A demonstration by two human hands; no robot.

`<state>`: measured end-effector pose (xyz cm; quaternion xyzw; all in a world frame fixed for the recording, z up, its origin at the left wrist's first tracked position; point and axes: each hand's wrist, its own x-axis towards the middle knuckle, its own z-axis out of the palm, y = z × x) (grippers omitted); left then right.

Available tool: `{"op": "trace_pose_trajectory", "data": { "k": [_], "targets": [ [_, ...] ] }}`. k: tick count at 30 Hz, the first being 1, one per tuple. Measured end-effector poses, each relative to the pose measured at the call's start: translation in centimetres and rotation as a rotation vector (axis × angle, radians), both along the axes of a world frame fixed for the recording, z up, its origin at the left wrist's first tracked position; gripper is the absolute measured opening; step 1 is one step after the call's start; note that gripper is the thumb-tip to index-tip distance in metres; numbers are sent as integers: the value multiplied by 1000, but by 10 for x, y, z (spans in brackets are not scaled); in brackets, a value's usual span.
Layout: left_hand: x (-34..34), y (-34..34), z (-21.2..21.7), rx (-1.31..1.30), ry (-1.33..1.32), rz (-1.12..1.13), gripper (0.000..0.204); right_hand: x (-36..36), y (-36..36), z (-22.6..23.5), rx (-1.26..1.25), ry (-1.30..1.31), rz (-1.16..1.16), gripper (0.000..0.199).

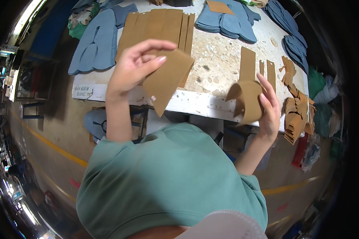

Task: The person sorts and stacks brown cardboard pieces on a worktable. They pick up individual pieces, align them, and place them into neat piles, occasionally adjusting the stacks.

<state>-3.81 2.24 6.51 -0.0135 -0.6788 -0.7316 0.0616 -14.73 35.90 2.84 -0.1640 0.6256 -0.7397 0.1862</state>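
Note:
My left hand (137, 65) is closed, with thumb and fingers pinching a flat tan cut piece (167, 75) that hangs down to a pointed corner above the table's near edge. A small pale mark shows near its lower end. To the right, my right hand (269, 111) grips another tan cut piece (251, 101), which is bent into a curl, its left end turned under. That curled piece is in front of the table edge, overlapping the view of a tan strip (247, 63) lying on the table. Whether the pieces are leather or fabric I cannot tell.
Rows of tan strips (155, 28) lie on the worn white table (219, 59). Blue-grey cut pieces are stacked at left (95, 44), far right (225, 22) and the right edge. Tied bundles of tan strips (299, 113) sit at the right corner. A stool (32, 111) stands at left.

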Motion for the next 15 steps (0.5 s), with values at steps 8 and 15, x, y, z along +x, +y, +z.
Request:
{"op": "trace_pose_trajectory", "data": {
  "k": [8,15],
  "targets": [
    [-43,55,-31,92,154,-14,56,-10,-24,-9,-100,180,-65,58],
    [-29,70,-97,-335,-120,72,45,-10,-30,-69,344,120,-147,50]
  ]
}}
